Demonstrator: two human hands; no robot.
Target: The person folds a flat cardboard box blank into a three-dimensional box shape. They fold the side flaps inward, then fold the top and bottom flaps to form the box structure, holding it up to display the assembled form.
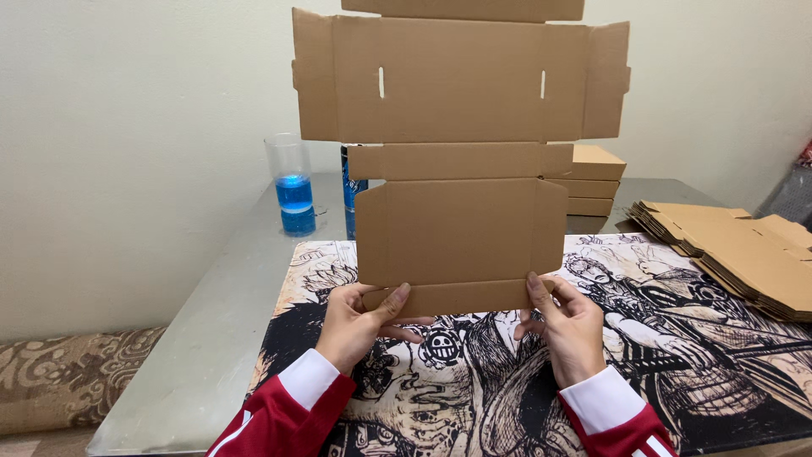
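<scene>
In the head view we hold a flat, unfolded cardboard box blank (459,161) upright in the centre of the frame, its top reaching past the upper edge. Our left hand (365,326) pinches the bottom flap at its lower left corner, thumb on the near face and fingers curled behind. Our right hand (565,326) grips the lower right corner the same way, thumb pressed on the front. Both hands are closed on the cardboard.

Beneath our hands lies a black-and-white illustrated mat (474,381) on a grey metal table (211,338). At the right sits a stack of flat blanks (736,254); behind our sheet, folded boxes (596,182). At upper left stands a clear cup of blue liquid (292,186).
</scene>
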